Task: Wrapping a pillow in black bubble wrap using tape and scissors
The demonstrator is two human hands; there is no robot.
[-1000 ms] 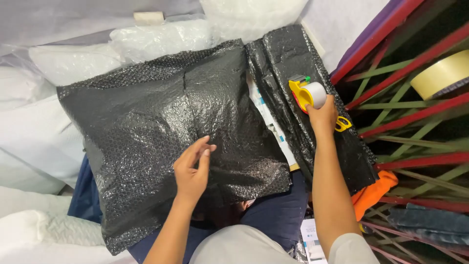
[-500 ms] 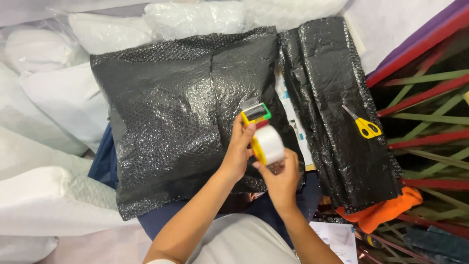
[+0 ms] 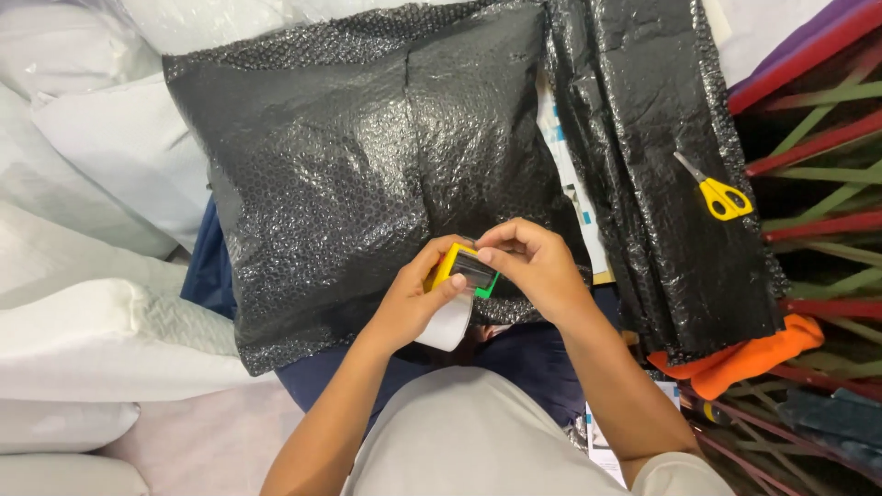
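Observation:
A parcel wrapped in black bubble wrap (image 3: 358, 156) lies across my lap. Over its near edge I hold a yellow tape dispenser (image 3: 462, 268) with a white tape roll (image 3: 447, 323). My left hand (image 3: 411, 298) grips the dispenser and roll from the left. My right hand (image 3: 530, 264) pinches at the dispenser's top with fingertips, where the tape end is. A folded stack of black bubble wrap (image 3: 661, 165) lies to the right, with yellow-handled scissors (image 3: 716, 191) resting on it.
White pillows and padded bags (image 3: 101, 276) pile up on the left and behind. Red and green strapping of a rack (image 3: 818, 138) fills the right side. An orange cloth (image 3: 744, 358) sticks out under the black stack. Printed paper (image 3: 570, 174) lies between parcel and stack.
The tape dispenser came from the right stack to the parcel's near edge, and both hands closed on it. The view has shifted down, and the right hand now pinches at the dispenser's top.

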